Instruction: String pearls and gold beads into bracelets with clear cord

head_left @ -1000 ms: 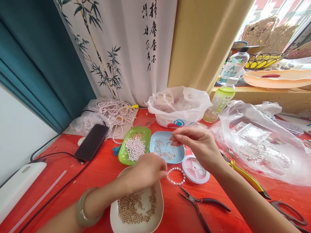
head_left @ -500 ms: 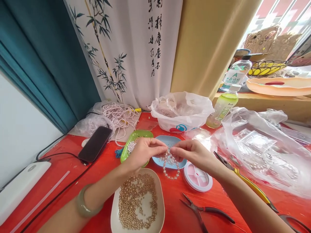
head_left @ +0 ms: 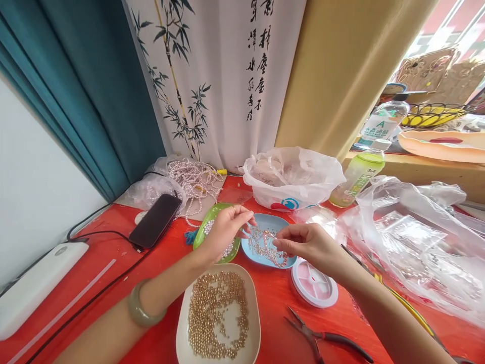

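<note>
My left hand (head_left: 232,226) is over the right edge of the green tray (head_left: 202,231), thumb and fingertips pinched together; anything between them is too small to make out. To its right, my right hand (head_left: 305,240) pinches at a strand of pinkish pearl beads (head_left: 283,259), partly hidden by the fingers, above the blue tray (head_left: 261,221). Small clear and metallic pieces (head_left: 257,241) lie in that tray. White beads (head_left: 228,248) sit in the green tray. Nearer me, a cream tray (head_left: 256,323) holds many small gold beads (head_left: 206,318).
Black-handled pliers (head_left: 316,333) lie in front of a round divided box (head_left: 314,283). Yellow-handled pliers (head_left: 409,308) are under my right forearm. A phone (head_left: 155,221), pearl strings (head_left: 189,177), a bag-lined bowl (head_left: 293,184), a drink bottle (head_left: 358,177) and plastic bags (head_left: 413,242) surround the trays.
My hands have moved apart from where they met over the blue tray, the left going left. The bead strand, which hung as a loop between them, is now lower against the tray beside my right fingers.
</note>
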Demonstrator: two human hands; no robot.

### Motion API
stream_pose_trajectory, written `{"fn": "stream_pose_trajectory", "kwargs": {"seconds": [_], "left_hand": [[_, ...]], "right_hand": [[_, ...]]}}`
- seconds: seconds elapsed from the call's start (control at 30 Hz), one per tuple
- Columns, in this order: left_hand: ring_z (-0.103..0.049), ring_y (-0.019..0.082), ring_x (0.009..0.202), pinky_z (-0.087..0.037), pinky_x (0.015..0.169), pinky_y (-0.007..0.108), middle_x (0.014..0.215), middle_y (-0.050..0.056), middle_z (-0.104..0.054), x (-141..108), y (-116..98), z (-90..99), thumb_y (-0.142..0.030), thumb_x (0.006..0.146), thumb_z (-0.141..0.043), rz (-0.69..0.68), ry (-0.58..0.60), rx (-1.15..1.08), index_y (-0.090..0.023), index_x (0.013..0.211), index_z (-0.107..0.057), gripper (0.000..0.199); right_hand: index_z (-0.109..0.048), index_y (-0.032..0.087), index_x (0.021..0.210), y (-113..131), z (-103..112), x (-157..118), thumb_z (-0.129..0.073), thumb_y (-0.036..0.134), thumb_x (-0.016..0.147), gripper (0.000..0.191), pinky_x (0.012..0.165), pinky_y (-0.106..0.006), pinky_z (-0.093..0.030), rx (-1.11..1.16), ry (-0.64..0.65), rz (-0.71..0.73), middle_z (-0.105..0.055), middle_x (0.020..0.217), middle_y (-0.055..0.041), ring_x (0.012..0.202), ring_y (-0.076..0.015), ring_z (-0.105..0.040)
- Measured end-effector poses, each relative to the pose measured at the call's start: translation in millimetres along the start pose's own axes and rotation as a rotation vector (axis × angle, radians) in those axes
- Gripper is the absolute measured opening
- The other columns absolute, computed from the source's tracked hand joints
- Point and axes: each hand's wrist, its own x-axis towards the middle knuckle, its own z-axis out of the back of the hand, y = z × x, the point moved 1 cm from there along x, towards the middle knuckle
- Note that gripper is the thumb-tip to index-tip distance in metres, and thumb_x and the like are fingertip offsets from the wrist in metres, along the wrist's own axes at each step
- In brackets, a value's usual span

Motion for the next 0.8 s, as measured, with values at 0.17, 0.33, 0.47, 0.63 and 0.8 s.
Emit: {"fn": "stream_pose_trajectory", "kwargs": {"seconds": [0.17, 0.33, 0.47, 0.63, 0.8], "left_hand": [[-0.051, 0.009, 0.063, -0.043, 0.057, 0.021, 0.080, 0.002, -0.061, -0.6, 3.2, -2.1, -0.027, 0.066, -0.066, -0.068, 0.206, 0.150, -0.015, 0.082, -0.061, 0.021], [-0.055, 0.012, 0.062, -0.043, 0.056, 0.023, 0.070, 0.004, -0.065, 0.8, 9.0, -2.0, -0.028, 0.066, -0.066, -0.028, 0.238, 0.206, -0.013, 0.079, -0.067, 0.020], [-0.057, 0.013, 0.063, -0.045, 0.059, 0.025, 0.070, 0.005, -0.066, 3.9, 9.8, 0.5, -0.028, 0.063, -0.068, -0.018, 0.232, 0.193, -0.013, 0.077, -0.067, 0.020], [-0.059, 0.015, 0.069, -0.045, 0.064, 0.026, 0.073, 0.004, -0.067, 4.4, 4.2, 5.9, -0.026, 0.067, -0.064, -0.118, 0.241, 0.361, -0.015, 0.074, -0.067, 0.013], [-0.056, 0.014, 0.069, -0.042, 0.066, 0.026, 0.075, 0.002, -0.065, 1.8, -4.3, 10.0, -0.025, 0.075, -0.056, -0.350, 0.268, 0.733, -0.018, 0.073, -0.066, 0.013]], "right_hand": [[-0.063, 0.015, 0.066, 4.1, 0.9, -1.3, -0.058, 0.032, 0.075, 0.020, 0.051, -0.023, -0.039, 0.017, 0.030, -0.027, -0.058, 0.059, -0.0005, 0.054, -0.0107, -0.051], [-0.062, 0.015, 0.064, 5.0, 1.2, -1.2, -0.058, 0.032, 0.074, 0.021, 0.051, -0.023, -0.039, 0.031, 0.034, -0.048, -0.058, 0.058, -0.0001, 0.054, -0.0105, -0.051], [-0.063, 0.015, 0.064, 4.3, 1.3, -1.3, -0.059, 0.032, 0.074, 0.020, 0.052, -0.023, -0.039, 0.069, 0.045, -0.051, -0.059, 0.058, -0.0005, 0.054, -0.0106, -0.051], [-0.063, 0.015, 0.061, 2.8, 2.8, -1.4, -0.060, 0.031, 0.072, 0.019, 0.051, -0.023, -0.039, 0.118, 0.056, -0.074, -0.059, 0.057, -0.0009, 0.053, -0.0106, -0.050], [-0.063, 0.016, 0.060, 1.4, 3.1, -1.3, -0.061, 0.032, 0.072, 0.020, 0.050, -0.022, -0.038, 0.148, 0.060, -0.085, -0.058, 0.057, 0.0003, 0.052, -0.0095, -0.049]]}}
